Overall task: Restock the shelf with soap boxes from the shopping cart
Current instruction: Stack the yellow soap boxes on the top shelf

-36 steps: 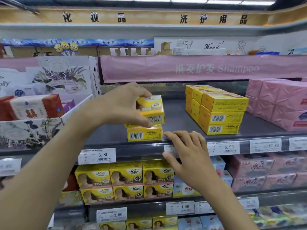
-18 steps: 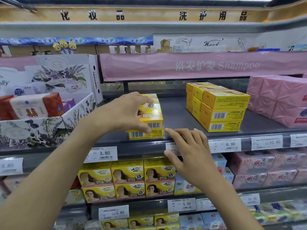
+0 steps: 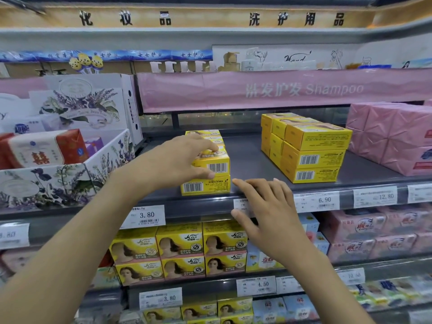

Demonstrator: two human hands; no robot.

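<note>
Mid-frame, the left hand (image 3: 177,160), still gripping it, has lowered the soap box (image 3: 216,163) from mid-air onto the lower box (image 3: 205,186) on the shelf (image 3: 247,160), so release seems next; the right hand (image 3: 268,206) rests relaxed on the shelf's edge.

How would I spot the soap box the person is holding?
Find the pink Shampoo banner; the dark shelf lies just below it. Near its front edge, left of the bigger yellow stack, sits a smaller yellow pile. It is the front top box, the only one the left hand grips.
</note>
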